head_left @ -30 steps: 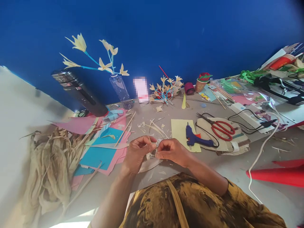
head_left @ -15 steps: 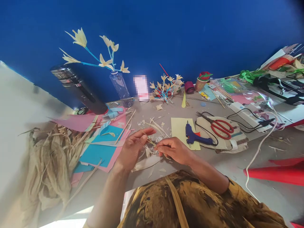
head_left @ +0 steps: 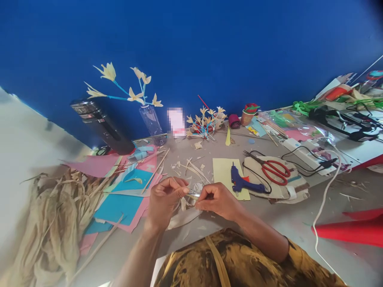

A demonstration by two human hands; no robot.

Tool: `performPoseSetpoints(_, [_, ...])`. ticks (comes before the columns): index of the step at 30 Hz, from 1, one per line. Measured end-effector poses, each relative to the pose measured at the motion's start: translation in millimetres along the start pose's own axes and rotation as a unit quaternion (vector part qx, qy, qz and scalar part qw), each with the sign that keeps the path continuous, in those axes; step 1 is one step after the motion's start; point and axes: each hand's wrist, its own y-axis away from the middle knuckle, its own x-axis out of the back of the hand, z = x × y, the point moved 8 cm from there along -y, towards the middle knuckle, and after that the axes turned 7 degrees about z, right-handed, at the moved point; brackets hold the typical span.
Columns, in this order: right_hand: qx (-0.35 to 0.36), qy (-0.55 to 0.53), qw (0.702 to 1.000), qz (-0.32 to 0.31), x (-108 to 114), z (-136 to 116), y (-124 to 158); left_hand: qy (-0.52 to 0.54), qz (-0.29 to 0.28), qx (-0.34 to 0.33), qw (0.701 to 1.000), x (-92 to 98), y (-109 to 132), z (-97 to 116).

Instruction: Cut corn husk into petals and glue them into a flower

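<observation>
A thin, pale strip of dried plant fibre (head_left: 193, 194) is stretched between my two hands, low over the table. My left hand (head_left: 167, 196) pinches one end between thumb and fingers. The other end is in the closed fingertips of my right hand (head_left: 219, 200). Beneath them lie curled husk scraps (head_left: 185, 205) and a broader pale husk piece (head_left: 184, 220), partly covered by my hands. Right of my right hand, a blue glue gun (head_left: 241, 179) rests on a yellow paper sheet (head_left: 220, 169).
Red-handled scissors (head_left: 277, 173) lie on a folded cloth (head_left: 287, 191). Left are blue paper sheets (head_left: 122, 205) and a heap of dried husks (head_left: 54, 223). At the back stand a dark flask (head_left: 103, 127), a clear bottle (head_left: 152, 123) of husk flowers and a power strip (head_left: 308, 155).
My hands have drawn level, with the strip now stretched straight between them; my left fingers have closed into a pinch. The camera has tilted up slightly, so the scene sits lower.
</observation>
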Motion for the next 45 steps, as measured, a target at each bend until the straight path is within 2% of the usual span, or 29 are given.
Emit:
performPoseSetpoints(4, [0.018, 0.014, 0.999, 0.049, 12, -2, -5, -0.114, 0.029, -0.055, 0.992, 10.4, -2, 11])
performPoseSetpoints(6, [0.044, 0.042, 0.996, 0.071, 21, -7, -6, -0.175, 0.096, -0.087, 0.976, 26.0, -1, 23])
performPoseSetpoints(8, [0.073, 0.099, 0.987, 0.107, 32, -13, -5, -0.248, 0.202, -0.172, 0.932, 42.9, 7, 46])
performPoseSetpoints(9, [0.089, 0.132, 0.979, 0.125, 36, -17, -4, -0.282, 0.23, -0.239, 0.9, 43.6, 14, 60])
performPoseSetpoints(10, [0.105, 0.162, 0.971, 0.139, 39, -21, -2, -0.313, 0.224, -0.308, 0.87, 37.0, 21, 72])
performPoseSetpoints(11, [0.121, 0.185, 0.964, 0.144, 40, -26, -1, -0.342, 0.183, -0.365, 0.846, 24.4, 26, 79])
performPoseSetpoints(12, [0.135, 0.203, 0.96, 0.141, 39, -29, 1, -0.369, 0.114, -0.398, 0.832, 8.3, 29, 79])
performPoseSetpoints(13, [0.145, 0.215, 0.957, 0.133, 38, -32, 3, -0.394, 0.035, -0.401, 0.826, -7.4, 31, 73])
performPoseSetpoints(15, [0.151, 0.228, 0.954, 0.123, 38, -36, 7, -0.433, -0.094, -0.323, 0.836, -27.8, 28, 50])
performPoseSetpoints(17, [0.145, 0.228, 0.954, 0.128, 43, -35, 11, -0.439, -0.142, -0.199, 0.865, -29.2, 23, 26])
performPoseSetpoints(19, [0.141, 0.217, 0.958, 0.124, 48, -33, 14, -0.396, -0.132, -0.093, 0.904, -19.4, 20, 10])
performPoseSetpoints(22, [0.137, 0.174, 0.969, 0.106, 49, -27, 13, -0.236, -0.128, 0.073, 0.96, -6.8, 22, -16])
performPoseSetpoints(24, [0.11, 0.128, 0.98, 0.109, 48, -21, 10, -0.103, -0.13, 0.169, 0.972, -7.3, 26, -32])
performPoseSetpoints(25, [0.093, 0.102, 0.984, 0.112, 45, -18, 8, -0.051, -0.119, 0.189, 0.973, -8.8, 27, -35])
performPoseSetpoints(28, [0.069, 0.042, 0.99, 0.112, 33, -16, 4, 0.0, -0.066, 0.16, 0.985, -15.5, 25, -35])
performPoseSetpoints(32, [0.077, 0.012, 0.991, 0.111, 21, -18, 5, -0.087, 0.0, 0.106, 0.991, -23.8, 25, -29])
performPoseSetpoints(34, [0.073, 0.001, 0.992, 0.1, 18, -16, 6, -0.096, 0.029, 0.094, 0.99, -23.7, 25, -28])
performPoseSetpoints(38, [0.057, -0.026, 0.996, 0.064, 15, -11, 9, -0.105, 0.024, 0.082, 0.991, -22.4, 28, -31])
performPoseSetpoints(45, [0.067, -0.09, 0.992, 0.051, 18, -13, 12, -0.133, -0.013, 0.082, 0.988, -19.9, 29, -29])
